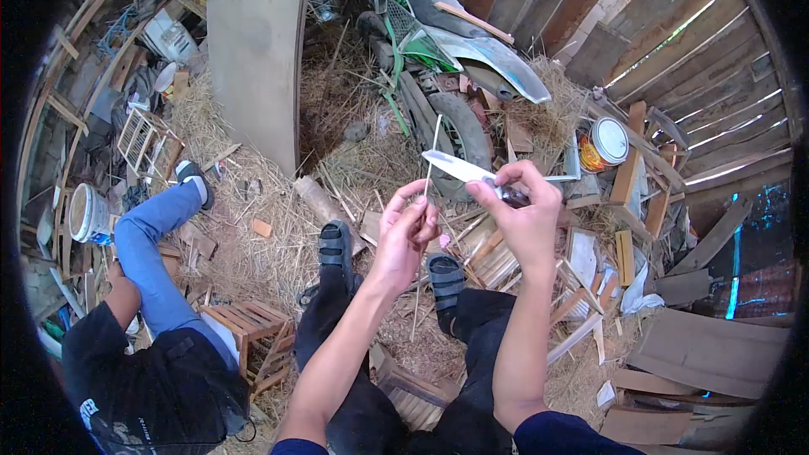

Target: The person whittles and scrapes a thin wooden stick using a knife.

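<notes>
Pale bamboo or wood, a thin stick [436, 136] stands nearly upright at the middle, pinched in the left hand [406, 232], fingers closed on it. Right hand [527, 202] grips a knife [457, 166] by its dark handle, blade pointing 10 o'clock and crossing the stick just above the left fingers; contact can't be confirmed.

Progress, judged: looks mid-work. Stick already slim, long at both ends of the grip; fresh cuts too small to tell, so how much is left is unclear.

From the stick: sandals [447, 282] below, at 5 and 7 o'clock; small wooden stool [421, 396] at 6. Floor [244, 236] is dirt under loose straw, scattered with wood scraps. Seated co-worker [160, 379] and slatted crate [249, 324], 8. White bucket [88, 212], 9. Tall board [257, 50], 10. Dirt bike [489, 55], 12 to 1. Plank wall [674, 50], 2, light through gaps. Paint bucket [605, 143], nearly 3.
</notes>
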Available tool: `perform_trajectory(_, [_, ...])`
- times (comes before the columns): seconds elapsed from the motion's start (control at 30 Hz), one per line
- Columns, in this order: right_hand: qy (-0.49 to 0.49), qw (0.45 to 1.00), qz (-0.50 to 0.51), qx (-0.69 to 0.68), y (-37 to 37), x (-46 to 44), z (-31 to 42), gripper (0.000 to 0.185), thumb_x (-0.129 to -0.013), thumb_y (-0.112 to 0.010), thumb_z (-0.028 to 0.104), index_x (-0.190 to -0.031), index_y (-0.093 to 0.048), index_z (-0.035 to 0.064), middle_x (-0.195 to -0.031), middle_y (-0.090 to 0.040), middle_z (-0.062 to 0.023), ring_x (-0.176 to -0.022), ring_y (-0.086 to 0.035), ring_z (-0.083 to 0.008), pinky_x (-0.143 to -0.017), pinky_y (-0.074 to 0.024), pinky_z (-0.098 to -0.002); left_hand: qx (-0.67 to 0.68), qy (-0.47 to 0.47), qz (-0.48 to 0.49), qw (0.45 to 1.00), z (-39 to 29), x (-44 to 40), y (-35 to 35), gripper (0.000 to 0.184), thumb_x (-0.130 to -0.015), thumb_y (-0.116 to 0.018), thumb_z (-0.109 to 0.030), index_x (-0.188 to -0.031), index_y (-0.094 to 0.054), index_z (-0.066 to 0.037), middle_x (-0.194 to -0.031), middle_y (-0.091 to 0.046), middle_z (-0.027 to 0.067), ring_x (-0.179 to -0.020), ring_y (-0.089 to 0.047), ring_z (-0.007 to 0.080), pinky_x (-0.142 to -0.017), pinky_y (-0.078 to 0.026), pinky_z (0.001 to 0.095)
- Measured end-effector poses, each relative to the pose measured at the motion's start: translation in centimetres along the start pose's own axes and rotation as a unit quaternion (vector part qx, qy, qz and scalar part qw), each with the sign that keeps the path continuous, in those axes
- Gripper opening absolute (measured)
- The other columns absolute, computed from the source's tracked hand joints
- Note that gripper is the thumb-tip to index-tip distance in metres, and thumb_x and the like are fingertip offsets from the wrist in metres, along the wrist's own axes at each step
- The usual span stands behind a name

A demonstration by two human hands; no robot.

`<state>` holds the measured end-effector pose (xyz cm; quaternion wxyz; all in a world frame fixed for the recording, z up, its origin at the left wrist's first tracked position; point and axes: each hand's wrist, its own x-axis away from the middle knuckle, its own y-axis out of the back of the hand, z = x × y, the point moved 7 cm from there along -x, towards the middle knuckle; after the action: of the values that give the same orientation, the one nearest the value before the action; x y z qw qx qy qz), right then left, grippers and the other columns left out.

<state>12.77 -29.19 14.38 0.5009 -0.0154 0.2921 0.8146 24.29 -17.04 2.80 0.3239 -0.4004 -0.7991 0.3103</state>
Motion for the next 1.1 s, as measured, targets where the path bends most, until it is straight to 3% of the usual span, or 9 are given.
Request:
perform_trajectory(0.13, [0.02, 0.996, 0.075, 0.043, -1.4, -0.1, 0.5, 0.037, -0.072, -0.087, 0.031, -0.08, -0.063, 0.0042, -0.07, -0.066, -0.0048, -0.061, -0.064, -0.0146, -0.055, -0.0482, -0.0306, 0.008, 0.006, 0.004, 1.0, -0.1, 0.1, -1.2, 0.029, -0.1, -0.055, -0.015, -0.127, -0.052, -0.007, -0.075, -0.053, -0.0021, -0.057, -0.039, 0.0041, -0.063, -0.04, 0.0227])
perform_trajectory(0.37, [-0.001, 0.989, 0.14, 0.045, -2.4, 0.1, 1.3, 0.036, -0.073, -0.087, 0.029, -0.08, -0.063, 0.0041, -0.071, -0.067, -0.0057, -0.054, -0.067, -0.0141, -0.047, -0.0484, -0.0295, 0.0, 0.02, 0.001, 1.0, 0.6, 0.2, -1.1, 0.046, -0.097, -0.055, -0.011, -0.142, -0.046, -0.007, -0.083, -0.058, -0.0017, -0.064, -0.048, 0.0045, -0.066, -0.045, 0.0231])
perform_trajectory(0.53, [0.006, 0.991, 0.135, 0.008, -2.0, 0.1, 0.3, 0.035, -0.07, -0.089, 0.027, -0.078, -0.064, 0.0042, -0.071, -0.066, -0.0037, -0.056, -0.066, -0.0131, -0.049, -0.0484, -0.0275, 0.027, 0.058, 0.043, 0.997, 1.0, 0.6, -1.7, 0.043, -0.098, -0.054, -0.01, -0.141, -0.047, -0.008, -0.078, -0.053, -0.0027, -0.057, -0.04, 0.0038, -0.057, -0.036, 0.0221])
perform_trajectory(0.63, [0.028, 0.992, 0.121, -0.002, -1.4, 0.1, -0.1, 0.038, -0.063, -0.094, 0.02, -0.075, -0.061, 0.004, -0.07, -0.061, 0.0013, -0.063, -0.055, -0.0041, -0.056, -0.0408, -0.0203, 0.048, 0.082, 0.077, 0.992, 0.7, 1.3, -2.4, 0.04, -0.1, -0.054, -0.011, -0.14, -0.048, -0.01, -0.076, -0.049, -0.0034, -0.053, -0.034, 0.0035, -0.052, -0.029, 0.0221])
perform_trajectory(0.73, [0.005, 0.992, 0.123, -0.022, -1.1, 0.2, -0.5, 0.04, -0.06, -0.096, 0.02, -0.075, -0.062, 0.0043, -0.07, -0.061, 0.0017, -0.061, -0.054, -0.0028, -0.054, -0.0398, -0.0194, 0.016, 0.082, 0.081, 0.993, 0.5, 1.8, -2.6, 0.039, -0.101, -0.055, -0.015, -0.139, -0.049, -0.011, -0.074, -0.046, -0.004, -0.052, -0.03, 0.0028, -0.048, -0.024, 0.0215])
perform_trajectory(0.83, [-0.007, 0.995, 0.104, -0.005, -0.4, 0.1, -0.6, 0.041, -0.059, -0.095, 0.028, -0.074, -0.064, 0.0047, -0.067, -0.065, -0.0016, -0.06, -0.061, -0.0074, -0.055, -0.0472, -0.0245, 0.01, 0.08, 0.099, 0.992, 0.1, 1.7, -2.8, 0.037, -0.102, -0.056, -0.019, -0.137, -0.051, -0.009, -0.073, -0.045, -0.0045, -0.051, -0.03, 0.0018, -0.046, -0.023, 0.0205])
perform_trajectory(1.0, [0.029, 0.997, 0.07, 0.01, 0.5, 0.0, 0.1, 0.042, -0.057, -0.096, 0.028, -0.074, -0.065, 0.0052, -0.067, -0.065, -0.0008, -0.059, -0.06, -0.0066, -0.054, -0.0457, -0.0222, 0.048, 0.141, 0.124, 0.981, 0.2, 1.8, -3.2, 0.026, -0.104, -0.053, -0.019, -0.128, -0.055, -0.009, -0.069, -0.039, -0.0062, -0.047, -0.025, -0.0005, -0.04, -0.017, 0.0181])
perform_trajectory(1.1, [0.025, 0.998, 0.054, 0.015, 0.9, 0.0, -0.1, 0.042, -0.057, -0.096, 0.029, -0.074, -0.065, 0.0058, -0.067, -0.065, 0.0001, -0.059, -0.059, -0.0067, -0.054, -0.0454, -0.0222, 0.137, 0.177, 0.154, 0.962, 1.0, 1.7, -2.8, 0.02, -0.105, -0.05, -0.018, -0.122, -0.055, -0.009, -0.069, -0.037, -0.0059, -0.044, -0.022, -0.0011, -0.037, -0.015, 0.0169])
